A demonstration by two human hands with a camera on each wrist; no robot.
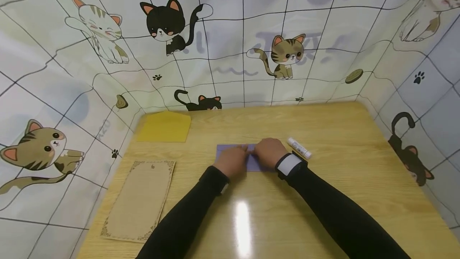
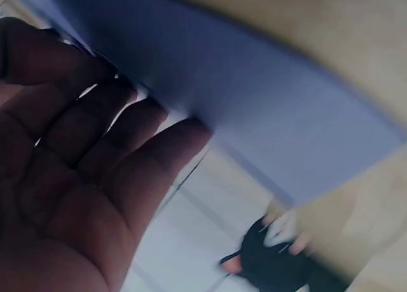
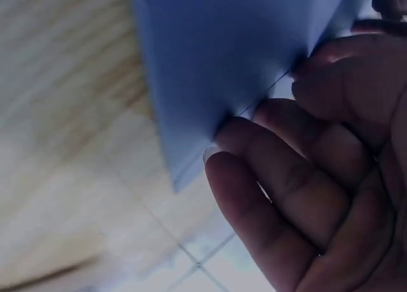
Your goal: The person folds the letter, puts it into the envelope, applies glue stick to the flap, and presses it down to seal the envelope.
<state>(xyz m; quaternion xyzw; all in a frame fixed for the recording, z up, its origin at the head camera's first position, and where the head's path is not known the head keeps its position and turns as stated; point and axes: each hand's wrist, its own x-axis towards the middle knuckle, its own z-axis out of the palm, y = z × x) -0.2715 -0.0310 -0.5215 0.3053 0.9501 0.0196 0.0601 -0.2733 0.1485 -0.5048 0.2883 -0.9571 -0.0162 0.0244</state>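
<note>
A purple envelope (image 1: 254, 166) lies flat on the table under both hands. My left hand (image 1: 232, 161) pinches its far edge, left of the middle. In the left wrist view the fingertips (image 2: 194, 128) line up along that edge. Close beside it, my right hand (image 1: 270, 153) pinches the same edge with its fingers curled. The right wrist view has these curled fingers (image 3: 280, 155) against the edge, with one corner of the envelope free beyond them. The thumbs are mostly hidden. Just right of the right hand lies a white glue stick (image 1: 299, 148).
A yellow envelope (image 1: 164, 128) lies at the table's back left. Nearer on the left is a beige sheet (image 1: 140, 199) with an ornamented border. Cat-printed cloth (image 1: 230, 59) hangs around the back and sides of the wooden table (image 1: 345, 195).
</note>
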